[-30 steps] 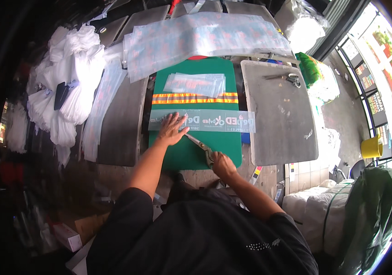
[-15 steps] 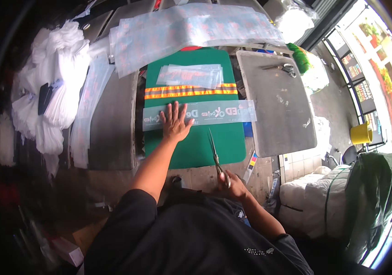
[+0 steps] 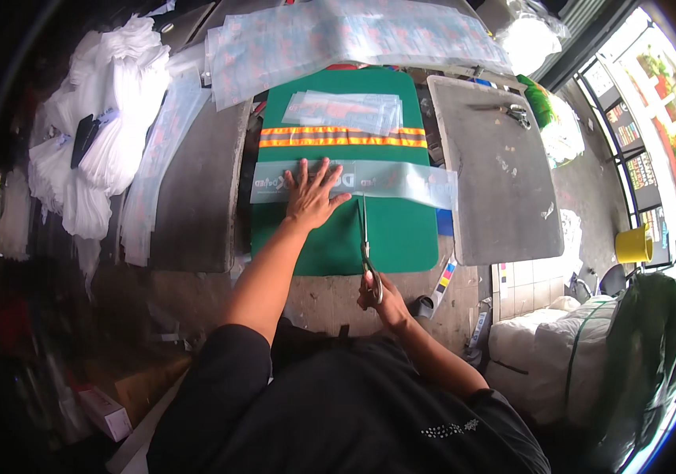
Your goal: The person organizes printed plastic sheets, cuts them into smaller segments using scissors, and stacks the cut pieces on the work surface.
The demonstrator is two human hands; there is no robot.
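Note:
A translucent printed plastic strip lies across a green board, its right end reaching past the board's edge. My left hand presses flat on the strip's left half, fingers spread. In my right hand, close to the board's near edge, is a pair of metal scissors pointing away from me. Their tips meet the strip's near edge, just right of my left hand; whether they have cut into it I cannot tell. Beyond the strip, an orange and grey striped band crosses the board, with several loose plastic pieces behind it.
Grey boards flank the green one; another pair of scissors lies on the right one. A long pile of printed plastic sheets spans the far side. White bundled plastic hangs at left; a large white sack stands at right.
My right hand has brought the scissors left and forward, up to the strip's near edge. My left hand stays flat on the strip. The whole view has shifted slightly.

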